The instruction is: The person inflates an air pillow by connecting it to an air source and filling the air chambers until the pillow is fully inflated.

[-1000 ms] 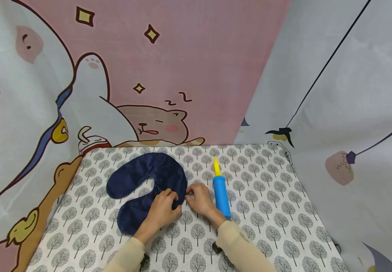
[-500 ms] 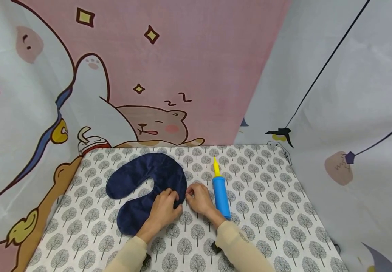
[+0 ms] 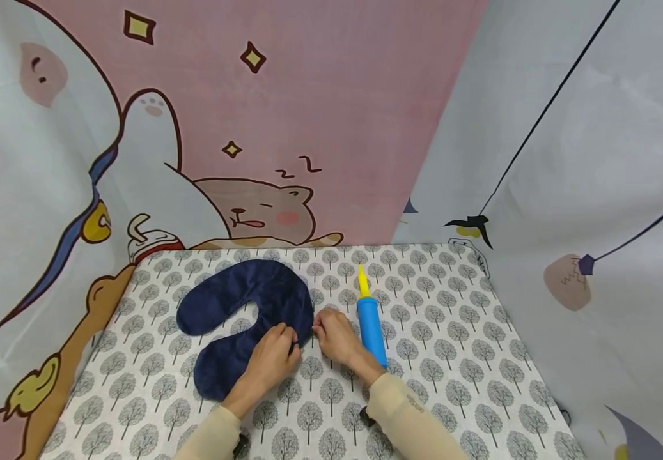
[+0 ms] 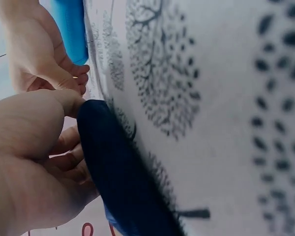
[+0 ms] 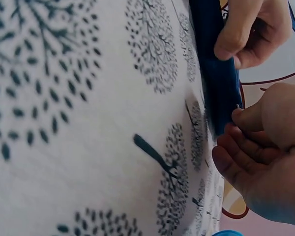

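Observation:
A dark navy U-shaped neck pillow (image 3: 273,281) lies flat on the table, its opening facing left. At the near right of its curve my left hand (image 3: 273,354) pinches the fabric, with the thumb along the pillow's edge (image 4: 108,152). My right hand (image 3: 337,335) is at the pillow's outer right edge. In the right wrist view, its thumb and forefinger pinch a tiny pale thing at the navy edge (image 5: 214,73), too small to make out. The other fingers of the right hand (image 5: 270,157) are loosely bent.
Just right of my right hand lies a blue hand pump (image 3: 371,329) with a yellow nozzle (image 3: 363,282), pointing away. A tree-print cloth (image 3: 440,377) covers the table. Cartoon-printed curtains (image 3: 331,128) stand at the back and both sides.
My left thumb has drawn in closer to its fingers at the pillow's edge. My right hand stays in nearly the same place. The whole view has shifted slightly.

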The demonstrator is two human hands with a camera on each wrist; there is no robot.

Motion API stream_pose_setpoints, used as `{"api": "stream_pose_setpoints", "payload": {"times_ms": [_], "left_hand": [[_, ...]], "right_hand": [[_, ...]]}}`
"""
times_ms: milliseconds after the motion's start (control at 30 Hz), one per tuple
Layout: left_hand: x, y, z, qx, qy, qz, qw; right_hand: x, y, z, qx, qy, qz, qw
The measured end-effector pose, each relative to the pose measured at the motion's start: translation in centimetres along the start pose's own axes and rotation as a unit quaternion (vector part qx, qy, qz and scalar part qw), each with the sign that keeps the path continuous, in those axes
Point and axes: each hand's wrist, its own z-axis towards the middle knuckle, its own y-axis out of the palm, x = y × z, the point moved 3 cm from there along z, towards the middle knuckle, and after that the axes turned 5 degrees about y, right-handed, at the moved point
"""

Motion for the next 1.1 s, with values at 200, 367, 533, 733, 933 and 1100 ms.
{"api": "stream_pose_setpoints", "payload": {"times_ms": [200, 367, 533, 733, 933, 1100], "left_hand": [[0.3, -1.4, -1.3, -0.001, 0.032, 0.011, 0.9994], [0.3, -2.6, -2.8, -0.003, 0.056, -0.020, 0.9982], [0.0, -3.5, -4.1, -0.044, 0.065, -0.069, 0.9945], [-0.5, -3.7, -5.2, -0.110, 0.049, -0.141, 0.9827], [-0.9, -2.9, -4.6, -0.117, -0.011, -0.187, 0.9754], [-0.4, -2.5, -2.5, -0.047, -0.027, -0.181, 0.9819]], "right_hand": [[-0.5, -1.1, 0.2, 0.007, -0.013, -0.011, 1.000], [0.9, -0.4, 0.3, 0.003, 0.015, 0.006, 1.000], [1.5, -0.3, 0.2, 0.004, 0.001, 0.004, 1.000], [2.5, -0.2, 0.4, 0.009, 0.012, -0.012, 1.000], [3.2, 0.2, 0.6, 0.005, 0.012, -0.024, 1.000], [2.9, -0.2, 0.7, -0.006, 0.023, -0.011, 1.000]]}}
